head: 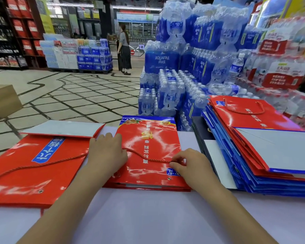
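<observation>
While a cardboard box (2, 101) sat on the tiled floor (69, 95) far to the left, a flat red bag (25, 173) lay at the left end of the white tabletop (148, 217), its grey bottom flap folded at the far edge and its own cord trailing across it toward the centre. Just right of it, the left hand (106, 152) rested on the left edge of the middle bag (148, 138), fingers bent over that edge; whether it gripped anything underneath could not be told. The middle bag lay flat, its long axis running away from the person and leaning slightly right, blue-banded bottom at the far edge of the tabletop, open mouth with a metal eyelet at the near end. A red cord (148, 158) came out from beneath the left hand and crossed the bag's width down to the right hand (188, 164), whose thumb and fingertips were pinched together on it near the bag's right edge. A narrow strip of bare tabletop separated that edge from the stack of bags (253, 120), red and blue, fanned out at the right end. Broad bare tabletop lay on the near side around both forearms, while water packs (165, 95) stood close behind the far edge.
</observation>
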The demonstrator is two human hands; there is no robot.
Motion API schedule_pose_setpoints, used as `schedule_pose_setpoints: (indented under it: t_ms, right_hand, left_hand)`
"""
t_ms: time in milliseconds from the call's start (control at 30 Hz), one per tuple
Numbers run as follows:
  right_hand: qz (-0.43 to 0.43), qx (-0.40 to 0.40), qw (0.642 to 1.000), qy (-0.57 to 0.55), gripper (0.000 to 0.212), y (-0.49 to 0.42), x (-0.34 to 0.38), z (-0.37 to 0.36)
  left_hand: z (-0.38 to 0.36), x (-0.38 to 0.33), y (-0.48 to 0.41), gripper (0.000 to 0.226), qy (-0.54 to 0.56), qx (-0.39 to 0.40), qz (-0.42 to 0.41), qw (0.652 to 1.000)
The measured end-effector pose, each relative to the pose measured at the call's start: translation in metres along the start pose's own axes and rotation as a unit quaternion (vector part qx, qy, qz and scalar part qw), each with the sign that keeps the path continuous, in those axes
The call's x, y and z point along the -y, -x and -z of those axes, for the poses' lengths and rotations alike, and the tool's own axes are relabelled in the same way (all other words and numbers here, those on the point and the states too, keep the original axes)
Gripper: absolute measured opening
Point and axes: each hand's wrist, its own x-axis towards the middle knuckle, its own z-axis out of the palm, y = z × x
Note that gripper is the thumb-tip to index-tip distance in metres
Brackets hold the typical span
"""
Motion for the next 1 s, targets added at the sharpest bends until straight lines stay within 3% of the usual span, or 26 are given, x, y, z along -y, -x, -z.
schedule_pose_setpoints:
  t_ms: [100, 200, 300, 567, 833, 1000]
  right_hand:
    - [-0.012, 0.012, 1.000, -0.017, 0.012, 0.001, -0.002, 0.004]
    - [-0.011, 0.014, 1.000, -0.012, 0.012, 0.000, -0.001, -0.001]
    - [-0.018, 0.004, 0.999, -0.029, 0.009, -0.001, -0.001, -0.002]
    - [0.021, 0.015, 1.000, -0.010, 0.016, -0.002, 0.001, -0.004]
    - [0.018, 0.029, 0.998, -0.059, 0.011, -0.002, 0.000, -0.004]
    - [0.029, 0.063, 0.995, -0.075, 0.006, 0.000, -0.001, 0.005]
  left_hand:
    - [0.002, -0.002, -0.002, 0.043, 0.061, 0.004, -0.084, 0.995]
    - [0.000, -0.017, 0.003, 0.044, 0.229, 0.026, -0.233, 0.945]
    - [-0.011, -0.037, 0.014, 0.033, 0.224, 0.047, -0.323, 0.919]
    - [-0.021, -0.050, 0.013, 0.025, 0.233, -0.019, -0.318, 0.919]
    - [-0.012, -0.051, 0.017, 0.008, 0.330, 0.028, -0.276, 0.902]
    - [-0.012, -0.050, 0.014, 0.009, 0.341, -0.008, -0.252, 0.906]
